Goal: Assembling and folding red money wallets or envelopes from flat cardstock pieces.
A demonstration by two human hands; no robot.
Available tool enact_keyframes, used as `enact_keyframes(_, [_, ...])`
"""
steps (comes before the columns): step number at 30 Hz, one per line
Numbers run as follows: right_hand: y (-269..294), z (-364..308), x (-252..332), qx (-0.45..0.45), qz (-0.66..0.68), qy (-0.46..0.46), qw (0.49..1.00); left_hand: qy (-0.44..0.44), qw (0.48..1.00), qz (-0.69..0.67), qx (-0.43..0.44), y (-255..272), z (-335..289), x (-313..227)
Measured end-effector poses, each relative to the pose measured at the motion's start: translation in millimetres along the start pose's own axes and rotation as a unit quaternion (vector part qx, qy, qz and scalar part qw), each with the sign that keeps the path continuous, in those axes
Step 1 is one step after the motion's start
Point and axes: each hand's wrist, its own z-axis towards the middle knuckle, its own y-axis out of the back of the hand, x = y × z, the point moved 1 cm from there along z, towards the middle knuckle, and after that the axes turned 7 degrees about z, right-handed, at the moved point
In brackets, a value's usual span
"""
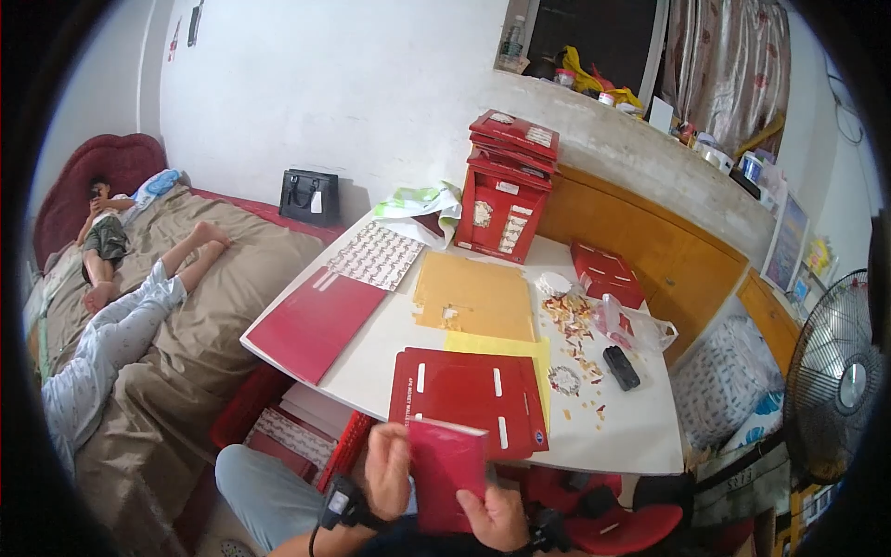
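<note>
Head view, hands: your left hand (388, 469) and right hand (497, 516) both hold a folded red card piece (447, 472) upright, just below the near edge of the white bench (640, 436).
Grip: left fingers curl round its left edge; the right thumb and fingers pinch its lower right corner.
Progress, as I judge it: one piece is in your hands; the flat red die-cut sheet (469, 388) with white slots lies unfolded just beyond it, over a yellow sheet (541, 351).
Done: a stack of finished red boxes (506, 190) stands at the far side of the bench, with white patterned panels on the front.
Left to do: a plain red sheet (316, 322), a patterned white sheet (377, 254) and a tan die-cut sheet (473, 297) lie flat.
Scraps: small paper offcuts (574, 325) are scattered to the right, near a black oblong device (621, 368) and a clear plastic bag (636, 327).
Elsewhere: a bed (186, 306) at left with people lying on it; a black handbag (309, 196) against the wall; a fan (835, 381) at right.
</note>
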Motion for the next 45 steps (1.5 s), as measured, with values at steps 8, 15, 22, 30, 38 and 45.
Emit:
enact_keyframes(8, [6,19,0,0.067,0.251,-0.109,0.959,0.078,0.983,0.148,0.080,2,-15,8])
enact_keyframes(15, [-19,56,-16,0.048,0.323,-0.024,0.945,0.111,0.981,0.077,0.138,22,-5,-18])
enact_keyframes(22, [-13,69,-19,0.091,0.365,-0.117,0.919,-0.006,0.958,0.285,0.005,84,81,4])
enact_keyframes(30, [17,66,-42,0.061,0.286,-0.130,0.947,-0.031,0.845,0.535,0.005,122,159,15])
enact_keyframes(38, [44,68,-53,0.018,0.036,-0.106,0.994,-0.198,0.790,0.576,-0.075,113,140,-1])
enact_keyframes(45, [68,70,-60,0.055,-0.209,0.070,0.974,-0.231,0.824,0.482,0.188,79,69,-17])
